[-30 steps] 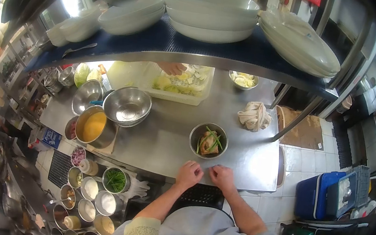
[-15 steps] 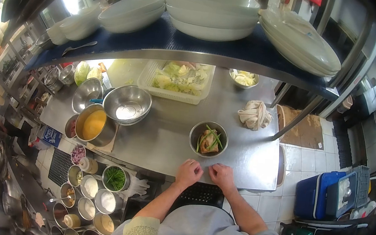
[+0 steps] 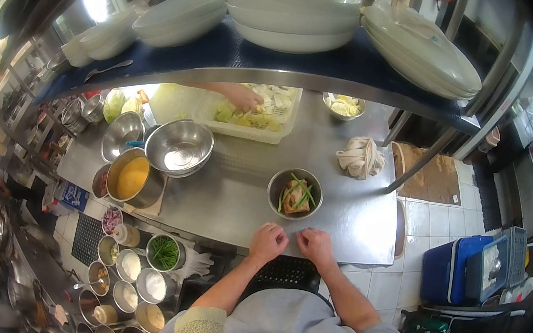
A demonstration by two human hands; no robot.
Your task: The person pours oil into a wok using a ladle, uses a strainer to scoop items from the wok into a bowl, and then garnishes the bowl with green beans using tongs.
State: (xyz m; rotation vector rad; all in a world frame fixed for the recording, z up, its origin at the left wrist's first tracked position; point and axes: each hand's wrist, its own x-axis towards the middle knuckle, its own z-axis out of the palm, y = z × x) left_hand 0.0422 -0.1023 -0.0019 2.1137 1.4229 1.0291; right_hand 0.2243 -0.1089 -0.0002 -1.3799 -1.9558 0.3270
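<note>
My left hand point(image 3: 268, 241) rests at the front edge of the steel table point(image 3: 230, 189), its fingers curled in with nothing seen in them. Close beside it, my right hand point(image 3: 314, 244) lies curled at the same edge, likewise holding nothing visible. Just beyond both hands, and not touched by them, stands a steel bowl point(image 3: 270, 201). Inside it are a browned piece of food point(image 3: 295, 196), perhaps meat, and long green strips point(image 3: 307, 190) laid across it.
Across the table a co-worker's hand point(image 3: 245, 99) reaches into a plastic basket point(image 3: 244, 132) of cut cabbage. A crumpled cloth point(image 3: 360, 158) lies right. Steel bowls point(image 3: 180, 146) and an orange-filled pot point(image 3: 132, 176) stand left. Stacked white dishes point(image 3: 291, 10) fill the overhead shelf point(image 3: 257, 75).
A co-worker's hand has come into the cabbage basket from the left. My hands keep their curled pose at the table edge; the view has shifted slightly.
</note>
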